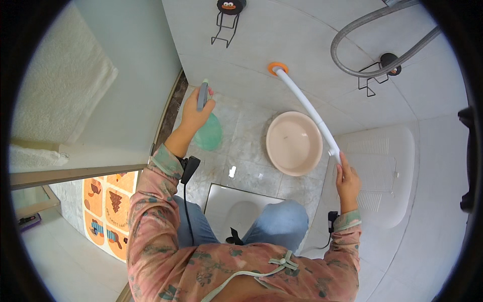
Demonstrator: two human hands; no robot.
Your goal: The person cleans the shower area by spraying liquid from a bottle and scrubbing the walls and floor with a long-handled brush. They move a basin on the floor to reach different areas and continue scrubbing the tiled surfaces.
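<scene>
My left hand (193,109) grips the neck of a spray bottle (208,132) with a translucent green body. Its grey trigger head (202,96) rises above my fist, the nozzle towards the tiled wall. My right hand (347,177) is closed round the lower end of a long white handle (310,109). At the handle's far end, an orange round head (278,68) meets the wall tiles or lies very near them. The handle slants across the rim of a pale pink plastic basin (294,143), which stands on the floor below it.
A squat toilet pan (241,207) lies between my knees. Wire holders (224,30) and a looped metal shower hose (339,53) hang on the wall. To the right is a white plastic cistern (377,173). A glass door (139,75) with a white towel (56,75) stands left, beside a patterned mat (109,211).
</scene>
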